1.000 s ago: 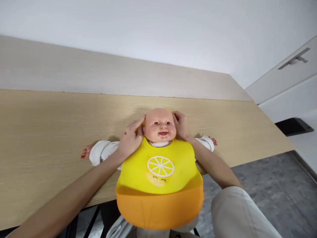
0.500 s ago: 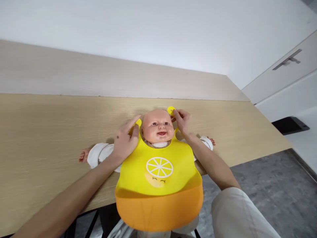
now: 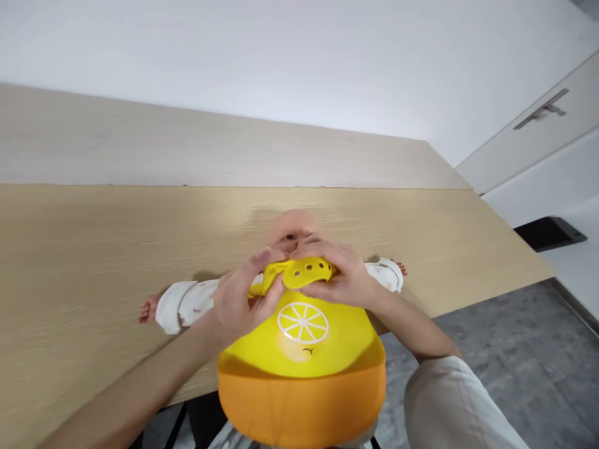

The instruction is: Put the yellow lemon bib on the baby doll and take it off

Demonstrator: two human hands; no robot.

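Observation:
A baby doll [image 3: 291, 227] in white clothes lies on its back on the wooden table [image 3: 93, 249], arms spread. On its chest rests a yellow and orange silicone bib [image 3: 302, 355] with a lemon print. My left hand [image 3: 241, 299] and my right hand [image 3: 339, 277] are closed on the bib's two neck straps, which cross in front of the doll's face. The strap with several holes lies on top. Most of the doll's face is hidden behind my fingers.
The table's front edge runs just under the doll, and the bib's orange pocket hangs over it. A white cabinet with a metal handle [image 3: 543, 109] stands at the right. A dark flat object [image 3: 550, 232] lies on a white surface beside it. My knee [image 3: 449, 405] shows at the lower right.
My hands pulled the bib's straps from behind the doll's head and brought them together in front of its face. The doll's left arm shifted slightly.

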